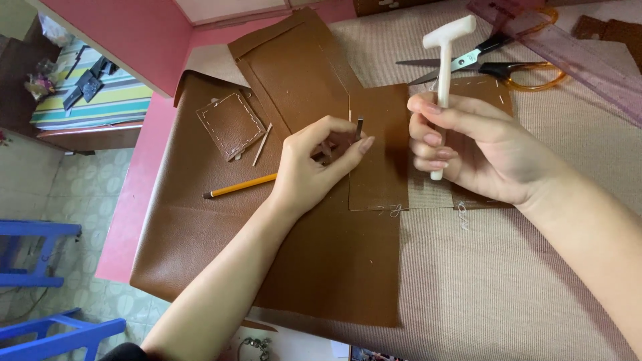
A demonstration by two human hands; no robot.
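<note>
My left hand [314, 164] pinches a small dark metal punch [360, 127] upright on the edge of a brown leather panel [378, 174]. My right hand [468, 147] grips the handle of a white mallet [447, 60], its head raised above and to the right of the punch. Under both hands lies a large brown leather sheet [200, 227] spread over a beige mat [508, 281]. Part of the punch is hidden by my fingers.
A yellow pencil [239, 186] and a small stitched leather patch [231, 124] lie left of my hand. Scissors [481, 63] with amber handles and a clear pink ruler [575, 53] sit at the top right. Blue stools [40, 247] stand on the floor at left.
</note>
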